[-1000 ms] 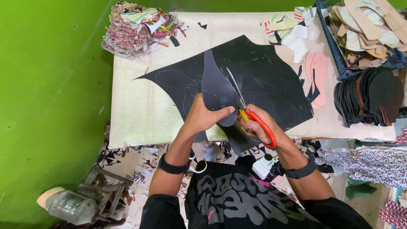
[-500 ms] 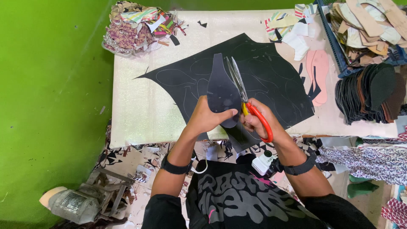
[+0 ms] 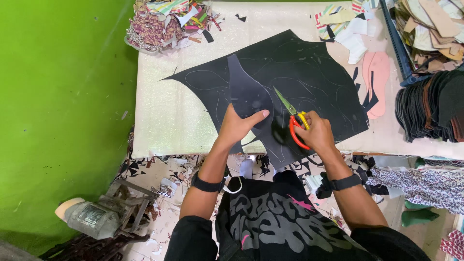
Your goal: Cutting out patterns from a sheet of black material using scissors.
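A large black sheet (image 3: 309, 72) with faint traced outlines lies on the pale table (image 3: 164, 121). My left hand (image 3: 239, 124) grips a dark, sole-shaped cut piece (image 3: 244, 89) that stands up from the sheet. My right hand (image 3: 316, 133) holds scissors (image 3: 290, 113) with red and yellow handles. Their blades point up-left into the black sheet, just right of the cut piece. Both wrists wear black bands.
A heap of colourful scraps (image 3: 166, 21) sits at the table's far left corner. Pink sole shapes (image 3: 377, 79) lie at the right. Stacks of black cut pieces (image 3: 430, 104) and tan pieces (image 3: 435, 24) fill the right side. Scraps litter the floor; a green wall (image 3: 58, 96) stands left.
The scissors have moved right and tilted, blades now pointing up-left. My left hand has shifted its grip on the cut piece, which now stands further left.
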